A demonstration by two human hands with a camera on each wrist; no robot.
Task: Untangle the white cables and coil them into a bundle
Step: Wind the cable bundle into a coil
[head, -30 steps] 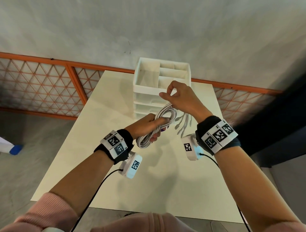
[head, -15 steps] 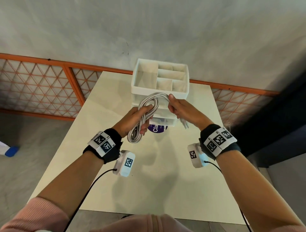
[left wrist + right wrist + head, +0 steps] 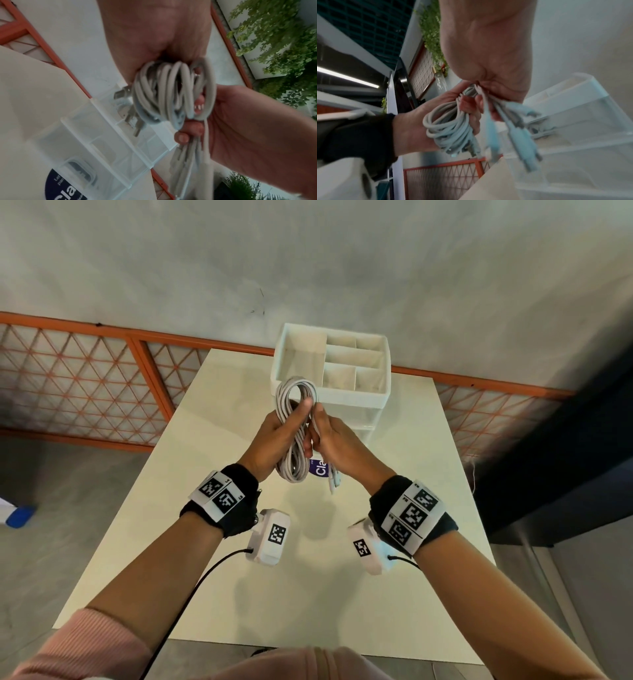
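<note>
A coil of white cables (image 3: pixel 294 433) (image 3: pixel 173 92) (image 3: pixel 452 129) hangs in the air over the middle of the pale table (image 3: pixel 212 594). My left hand (image 3: pixel 279 433) grips the coil around its middle, with loops sticking out above and below the fist. My right hand (image 3: pixel 329 436) sits right against it and pinches the loose cable ends (image 3: pixel 334 479), whose plugs (image 3: pixel 518 140) dangle below the fingers. In the left wrist view several plugs (image 3: pixel 130 115) also poke out beside the coil.
A white organiser (image 3: pixel 376 398) with several open compartments on top and clear drawers (image 3: pixel 106 148) below stands at the table's far edge, just behind the hands. A dark blue round sticker (image 3: pixel 320 469) lies on the table under the hands. An orange lattice fence (image 3: pixel 85 385) runs behind.
Both hands have come together. The right hand swung from above the coil down to its right side, bringing the loose ends against the bundle. The left hand turned the coil more upright.
</note>
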